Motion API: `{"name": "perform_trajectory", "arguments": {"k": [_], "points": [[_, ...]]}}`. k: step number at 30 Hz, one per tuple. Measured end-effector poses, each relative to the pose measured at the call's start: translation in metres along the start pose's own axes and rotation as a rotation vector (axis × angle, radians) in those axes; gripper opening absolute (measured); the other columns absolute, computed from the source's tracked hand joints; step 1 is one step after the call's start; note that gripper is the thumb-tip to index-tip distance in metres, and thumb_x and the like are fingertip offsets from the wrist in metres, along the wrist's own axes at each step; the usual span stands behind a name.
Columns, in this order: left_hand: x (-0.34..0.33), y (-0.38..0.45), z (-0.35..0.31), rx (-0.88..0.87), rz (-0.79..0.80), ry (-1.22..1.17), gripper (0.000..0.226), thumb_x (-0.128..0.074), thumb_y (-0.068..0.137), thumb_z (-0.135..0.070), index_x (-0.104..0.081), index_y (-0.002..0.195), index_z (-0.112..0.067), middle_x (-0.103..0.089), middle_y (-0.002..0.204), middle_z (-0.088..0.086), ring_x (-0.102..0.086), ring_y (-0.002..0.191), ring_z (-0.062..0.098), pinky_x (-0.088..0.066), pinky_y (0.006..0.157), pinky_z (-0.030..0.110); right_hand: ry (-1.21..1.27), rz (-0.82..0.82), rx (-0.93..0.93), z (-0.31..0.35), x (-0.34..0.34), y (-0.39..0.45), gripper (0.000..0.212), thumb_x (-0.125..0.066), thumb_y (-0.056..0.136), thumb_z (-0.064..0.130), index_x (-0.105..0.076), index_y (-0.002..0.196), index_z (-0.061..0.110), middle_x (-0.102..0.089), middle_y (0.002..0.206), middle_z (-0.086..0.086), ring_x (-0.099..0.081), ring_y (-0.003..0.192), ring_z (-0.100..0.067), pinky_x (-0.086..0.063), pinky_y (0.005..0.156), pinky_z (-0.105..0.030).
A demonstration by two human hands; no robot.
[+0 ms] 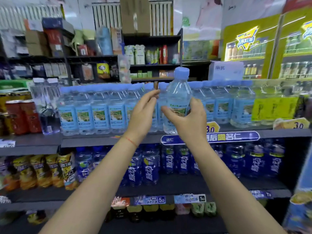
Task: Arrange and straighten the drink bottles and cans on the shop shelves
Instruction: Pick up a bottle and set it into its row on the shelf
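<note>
My right hand (187,119) grips a clear water bottle (179,93) with a pale blue cap and a blue label, raised a little above the row and standing upright. My left hand (143,114) is beside it on the left, fingers straight and holding nothing, in front of the row of matching water bottles (94,112) on the top shelf (101,141). The row continues right of the held bottle (224,107).
Red cans (23,117) stand at the left of the top shelf; yellow-labelled packs (273,108) at its right. The shelf below carries dark blue drink bottles (150,168) and yellow tea bottles (42,171). Price tags (211,137) line the shelf edges. A drinks cooler (270,48) stands behind right.
</note>
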State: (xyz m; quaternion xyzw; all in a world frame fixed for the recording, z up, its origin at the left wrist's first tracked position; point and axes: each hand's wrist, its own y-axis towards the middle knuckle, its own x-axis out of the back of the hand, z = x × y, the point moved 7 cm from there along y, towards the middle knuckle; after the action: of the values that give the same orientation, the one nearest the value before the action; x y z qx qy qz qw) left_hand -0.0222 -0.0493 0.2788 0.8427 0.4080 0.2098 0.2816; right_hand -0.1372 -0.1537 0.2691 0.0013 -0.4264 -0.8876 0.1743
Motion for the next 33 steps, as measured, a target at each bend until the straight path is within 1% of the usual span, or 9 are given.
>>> {"name": "perform_trajectory", "arguments": {"k": [3, 7, 12, 17, 19, 21, 25, 31, 33], "points": [[-0.057, 0.011, 0.003, -0.137, -0.022, 0.281, 0.035, -0.047, 0.101, -0.011, -0.056, 0.133, -0.023, -0.049, 0.132, -0.018, -0.041, 0.127, 0.002, -0.036, 0.112, 0.038, -0.001, -0.063, 0.005, -0.032, 0.053, 0.022, 0.052, -0.075, 0.079, 0.049, -0.059, 0.119, 0.020, -0.051, 0.105, 0.005, -0.047, 0.085, 0.000, -0.036, 0.069, -0.008], [-0.140, 0.010, 0.019, -0.352, 0.018, 0.849, 0.048, -0.054, 0.097, -0.022, -0.045, 0.144, -0.027, -0.026, 0.159, 0.003, -0.015, 0.148, 0.025, -0.014, 0.119, 0.049, -0.001, -0.123, -0.015, -0.077, 0.108, 0.055, 0.056, -0.075, 0.080, 0.050, -0.058, 0.122, 0.017, -0.049, 0.107, 0.005, -0.043, 0.086, 0.001, -0.037, 0.069, -0.007], [-0.177, 0.020, 0.055, -0.313, 0.003, 1.218, 0.062, -0.046, 0.097, -0.040, -0.021, 0.153, -0.035, 0.001, 0.166, 0.005, 0.004, 0.152, 0.032, -0.011, 0.118, 0.060, 0.026, -0.045, -0.038, -0.117, 0.113, 0.086, 0.060, -0.075, 0.078, 0.053, -0.056, 0.122, 0.017, -0.052, 0.113, 0.002, -0.051, 0.097, -0.008, -0.042, 0.076, -0.022], [-0.179, 0.020, 0.070, -0.301, -0.040, 1.306, 0.067, -0.043, 0.099, -0.041, -0.010, 0.156, -0.035, 0.007, 0.166, 0.001, 0.011, 0.152, 0.026, -0.005, 0.120, 0.058, -0.013, 0.068, -0.074, -0.146, 0.094, 0.102, 0.067, -0.074, 0.077, 0.057, -0.055, 0.125, 0.014, -0.052, 0.116, 0.001, -0.052, 0.101, -0.013, -0.041, 0.076, -0.027], [-0.179, 0.016, 0.077, -0.297, -0.053, 1.305, 0.067, -0.041, 0.099, -0.041, -0.008, 0.157, -0.035, 0.007, 0.166, 0.000, 0.012, 0.152, 0.024, -0.003, 0.120, 0.058, -0.031, 0.117, -0.094, -0.156, 0.087, 0.103, 0.068, -0.072, 0.076, 0.061, -0.055, 0.119, 0.011, -0.052, 0.113, -0.001, -0.052, 0.095, -0.017, -0.044, 0.074, -0.033], [-0.177, 0.011, 0.084, -0.275, -0.050, 1.292, 0.068, -0.041, 0.098, -0.041, -0.008, 0.157, -0.034, 0.006, 0.166, -0.002, 0.012, 0.152, 0.022, -0.003, 0.120, 0.058, -0.093, 0.180, -0.100, -0.162, 0.079, 0.101, 0.071, -0.069, 0.077, 0.064, -0.054, 0.118, 0.008, -0.053, 0.114, -0.004, -0.050, 0.091, -0.017, -0.039, 0.069, -0.032], [-0.176, 0.007, 0.091, -0.251, -0.031, 1.299, 0.068, -0.039, 0.097, -0.045, -0.009, 0.157, -0.034, 0.005, 0.166, -0.003, 0.011, 0.152, 0.021, -0.002, 0.120, 0.057, -0.122, 0.241, -0.149, -0.172, 0.072, 0.099, 0.084, -0.067, 0.081, 0.061, -0.038, 0.140, 0.010, -0.047, 0.139, -0.007, -0.053, 0.117, -0.024, -0.041, 0.078, -0.031], [-0.176, 0.007, 0.089, -0.242, -0.011, 1.289, 0.067, -0.037, 0.097, -0.050, -0.011, 0.157, -0.033, 0.004, 0.166, -0.002, 0.011, 0.152, 0.021, -0.002, 0.120, 0.058, -0.162, 0.248, -0.156, -0.169, 0.070, 0.090, 0.079, -0.061, 0.089, 0.055, -0.029, 0.146, 0.009, -0.034, 0.142, -0.011, -0.055, 0.108, -0.026, -0.040, 0.071, -0.029], [-0.174, 0.005, 0.084, -0.247, 0.019, 1.240, 0.065, -0.036, 0.099, -0.051, -0.012, 0.157, -0.034, 0.005, 0.166, -0.004, 0.013, 0.152, 0.019, 0.000, 0.121, 0.055, -0.229, 0.147, -0.116, -0.158, 0.078, 0.082, 0.072, -0.059, 0.094, 0.046, -0.028, 0.147, 0.009, -0.032, 0.140, -0.010, -0.059, 0.087, -0.021, -0.039, 0.062, -0.026]]}}
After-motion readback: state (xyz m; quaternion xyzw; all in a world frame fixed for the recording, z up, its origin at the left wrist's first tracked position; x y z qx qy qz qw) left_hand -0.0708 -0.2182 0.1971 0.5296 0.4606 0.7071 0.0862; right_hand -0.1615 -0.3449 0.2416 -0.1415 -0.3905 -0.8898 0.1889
